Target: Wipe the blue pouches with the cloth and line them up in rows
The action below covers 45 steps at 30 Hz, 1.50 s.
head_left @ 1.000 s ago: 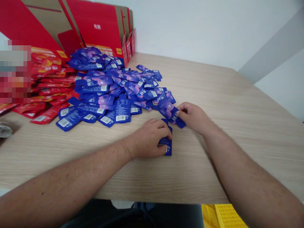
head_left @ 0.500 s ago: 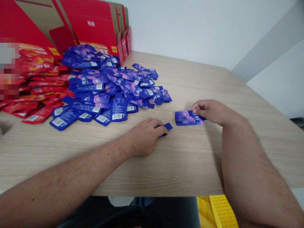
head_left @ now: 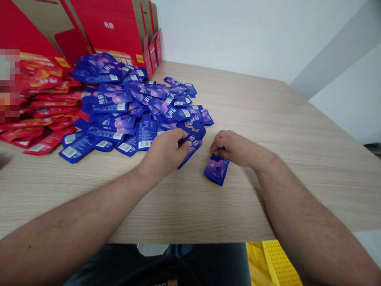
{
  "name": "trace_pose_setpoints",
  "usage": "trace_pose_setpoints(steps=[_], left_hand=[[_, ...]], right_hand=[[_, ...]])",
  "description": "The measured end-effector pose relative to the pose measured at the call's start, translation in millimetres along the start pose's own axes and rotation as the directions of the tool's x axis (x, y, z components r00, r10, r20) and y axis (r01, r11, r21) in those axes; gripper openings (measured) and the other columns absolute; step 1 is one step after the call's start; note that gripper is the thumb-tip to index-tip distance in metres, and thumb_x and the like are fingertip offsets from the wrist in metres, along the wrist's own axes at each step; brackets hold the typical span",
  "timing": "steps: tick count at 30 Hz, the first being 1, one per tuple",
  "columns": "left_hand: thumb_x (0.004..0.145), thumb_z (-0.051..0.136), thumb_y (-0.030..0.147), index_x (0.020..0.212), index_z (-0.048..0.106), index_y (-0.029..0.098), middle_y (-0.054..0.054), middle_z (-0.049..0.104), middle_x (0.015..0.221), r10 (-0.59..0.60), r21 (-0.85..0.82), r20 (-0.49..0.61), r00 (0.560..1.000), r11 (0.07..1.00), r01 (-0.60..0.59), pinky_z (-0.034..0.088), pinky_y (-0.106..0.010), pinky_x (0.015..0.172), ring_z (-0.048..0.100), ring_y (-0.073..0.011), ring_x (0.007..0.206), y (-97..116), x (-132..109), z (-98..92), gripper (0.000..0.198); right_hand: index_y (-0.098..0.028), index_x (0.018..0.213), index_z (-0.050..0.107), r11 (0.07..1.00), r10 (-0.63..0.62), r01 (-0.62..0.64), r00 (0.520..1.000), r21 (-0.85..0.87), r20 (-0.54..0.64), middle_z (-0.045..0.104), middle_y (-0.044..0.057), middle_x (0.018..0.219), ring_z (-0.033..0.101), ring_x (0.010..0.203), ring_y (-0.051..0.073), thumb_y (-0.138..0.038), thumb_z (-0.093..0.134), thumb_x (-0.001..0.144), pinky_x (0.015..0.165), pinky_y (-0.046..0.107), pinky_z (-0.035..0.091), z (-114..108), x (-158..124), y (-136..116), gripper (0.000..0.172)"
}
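A blue and purple pouch is pinched in my left hand, tilted just above the table beside the pile. My right hand grips the top end of another blue pouch, whose printed purple face points up and whose lower end is toward me. The two held pouches are apart. Left of and beyond my hands lies a heap of blue pouches, many with white barcode labels showing.
Red pouches are piled at the left. Red cardboard boxes stand behind the piles against the wall. The wooden table has its front edge near my lap; a yellow crate sits below it.
My left hand has lifted its pouch and turned its printed face into view, moving up and left. My right hand has moved left, turning its pouch from sideways to pointing toward me.
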<state>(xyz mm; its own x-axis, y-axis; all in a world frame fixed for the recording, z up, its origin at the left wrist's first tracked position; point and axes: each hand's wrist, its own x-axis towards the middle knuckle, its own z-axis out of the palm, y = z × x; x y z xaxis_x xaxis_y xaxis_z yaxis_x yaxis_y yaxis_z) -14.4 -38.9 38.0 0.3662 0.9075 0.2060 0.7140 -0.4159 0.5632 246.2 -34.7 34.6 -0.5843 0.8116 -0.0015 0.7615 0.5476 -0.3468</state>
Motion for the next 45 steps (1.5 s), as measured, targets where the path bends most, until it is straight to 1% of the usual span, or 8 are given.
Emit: trace_pose_setpoints(steps=[3, 8, 18, 24, 30, 34, 40, 45], left_hand=[[0.092, 0.062, 0.032, 0.089, 0.066, 0.018, -0.001, 0.071, 0.080, -0.197, -0.195, 0.052, 0.979, 0.959, 0.204, 0.047, -0.031, 0.069, 0.062, -0.0169, 0.073, -1, 3, 7.1, 0.015], [0.090, 0.064, 0.034, 0.088, 0.066, 0.019, 0.001, 0.067, 0.071, -0.179, -0.260, 0.181, 0.967, 0.940, 0.222, 0.040, -0.029, 0.061, 0.059, -0.0160, 0.065, -3, 3, 17.6, 0.015], [0.097, 0.059, 0.025, 0.082, 0.058, 0.022, 0.003, 0.063, 0.060, -0.290, -0.560, 0.343, 0.893, 0.701, 0.443, 0.049, -0.028, 0.049, 0.061, -0.0151, 0.048, 3, 6, 20.1, 0.015], [0.092, 0.065, 0.020, 0.103, 0.062, 0.020, -0.002, 0.071, 0.079, -0.246, -0.515, 0.333, 0.910, 0.761, 0.394, 0.052, -0.029, 0.052, 0.065, -0.0159, 0.056, 0, 10, 36.6, 0.011], [0.086, 0.070, 0.022, 0.119, 0.061, 0.016, -0.011, 0.071, 0.116, 0.058, -0.323, 0.163, 0.985, 0.946, -0.002, 0.061, -0.039, 0.085, 0.071, -0.0207, 0.096, 1, -1, 27.4, 0.036], [0.082, 0.078, 0.030, 0.135, 0.064, 0.022, -0.012, 0.061, 0.144, 0.504, -0.183, 0.301, 0.810, 0.864, -0.470, 0.049, -0.047, 0.116, 0.057, -0.0283, 0.137, -2, -10, 3.1, 0.055], [0.079, 0.085, 0.033, 0.143, 0.066, 0.026, -0.012, 0.056, 0.154, 0.505, -0.100, 0.518, 0.690, 0.837, -0.538, 0.044, -0.047, 0.121, 0.053, -0.0313, 0.143, -6, -12, -5.7, 0.067], [0.083, 0.082, 0.038, 0.145, 0.065, 0.022, -0.013, 0.062, 0.146, 0.477, -0.040, 0.490, 0.730, 0.849, -0.527, 0.048, -0.046, 0.117, 0.058, -0.0305, 0.134, -3, -15, 5.8, 0.066]], right_hand=[[-0.021, 0.118, 0.080, 0.998, 0.047, -0.050, 0.991, -0.025, -0.123, 0.074, 0.011, 0.117, 0.066, 0.116, 0.027, -0.012, 0.067, 0.089, 0.107, 0.041, 0.050, 2, 1, -3, 0.033], [-0.019, 0.125, 0.076, 0.957, 0.269, -0.285, 0.942, -0.054, -0.200, 0.076, 0.009, 0.108, 0.070, 0.098, 0.023, -0.016, 0.061, 0.095, 0.093, 0.037, 0.054, -3, 0, -4, 0.033], [-0.020, 0.135, 0.067, 0.848, 0.524, -0.505, 0.844, -0.160, 0.118, 0.078, 0.004, 0.089, 0.068, 0.075, 0.020, -0.026, 0.065, 0.097, 0.069, 0.031, 0.046, -20, -11, -15, 0.039], [-0.019, 0.134, 0.064, 0.818, 0.570, -0.573, 0.796, -0.050, 0.204, 0.076, 0.000, 0.076, 0.069, 0.064, 0.016, -0.015, 0.063, 0.095, 0.064, 0.028, 0.046, -19, -5, -20, 0.039], [-0.019, 0.132, 0.064, 0.839, 0.533, -0.545, 0.823, 0.006, 0.196, 0.077, 0.001, 0.080, 0.069, 0.062, 0.015, -0.013, 0.064, 0.093, 0.065, 0.029, 0.048, -14, -2, -24, 0.040], [-0.019, 0.133, 0.063, 0.835, 0.531, -0.549, 0.821, 0.031, 0.211, 0.076, 0.000, 0.074, 0.070, 0.062, 0.017, -0.013, 0.063, 0.094, 0.063, 0.029, 0.048, -16, -5, -25, 0.039], [-0.019, 0.143, 0.056, 0.782, 0.546, -0.613, 0.761, 0.113, 0.350, 0.077, 0.001, 0.073, 0.074, 0.062, 0.021, -0.019, 0.071, 0.093, 0.056, 0.030, 0.053, -18, -8, -27, 0.052], [-0.018, 0.149, 0.051, 0.741, 0.579, -0.651, 0.742, 0.163, 0.338, 0.076, 0.002, 0.070, 0.075, 0.061, 0.024, -0.019, 0.071, 0.093, 0.052, 0.031, 0.057, -15, -6, -27, 0.060]])
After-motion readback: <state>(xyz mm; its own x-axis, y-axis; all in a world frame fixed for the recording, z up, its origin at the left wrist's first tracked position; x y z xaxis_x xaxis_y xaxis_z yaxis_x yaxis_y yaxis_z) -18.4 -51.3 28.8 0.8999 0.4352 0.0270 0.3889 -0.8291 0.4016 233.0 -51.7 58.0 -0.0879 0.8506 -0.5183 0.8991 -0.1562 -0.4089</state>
